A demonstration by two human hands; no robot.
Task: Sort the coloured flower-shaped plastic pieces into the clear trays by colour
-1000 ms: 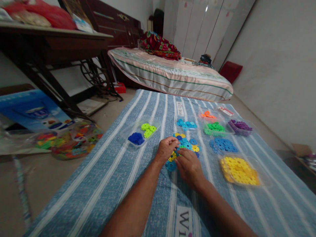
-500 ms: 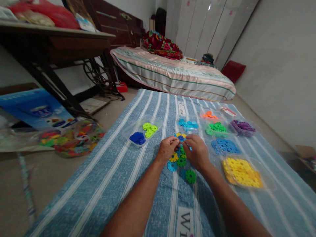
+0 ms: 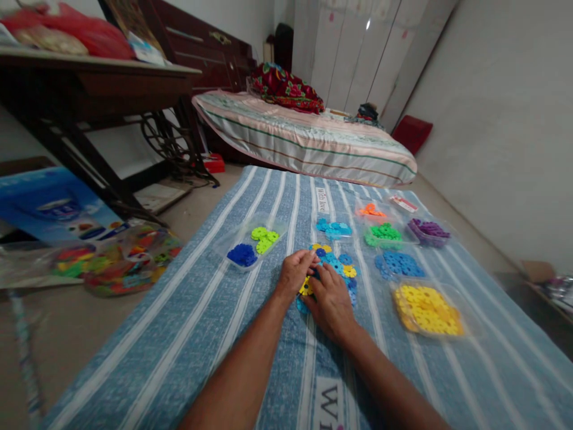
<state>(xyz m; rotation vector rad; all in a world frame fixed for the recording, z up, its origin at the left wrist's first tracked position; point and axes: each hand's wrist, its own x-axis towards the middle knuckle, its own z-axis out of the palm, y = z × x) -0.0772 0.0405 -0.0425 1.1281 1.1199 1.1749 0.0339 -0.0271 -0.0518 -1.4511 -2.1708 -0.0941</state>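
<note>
"Where is your left hand (image 3: 293, 276)?"
"At the left side of the cluster of notched discs (image 3: 332, 261), its fingers (image 3: 308, 258) bent and drawn together."
"And your right hand (image 3: 333, 301)?"
"Over the cluster's near part, fingertips close to your left ones. Whether either hand grasps a disc, I can't tell; your hands hide it."
"Where's the cluster?"
"On the striped cloth (image 3: 179, 334), between the dark blue discs (image 3: 242, 255) to your left and the yellow discs (image 3: 430, 310) to your right."

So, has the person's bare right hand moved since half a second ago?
Yes: the bare right hand has moved left, away from the clear plastic container of yellow notched discs, and toward the camera.
</note>
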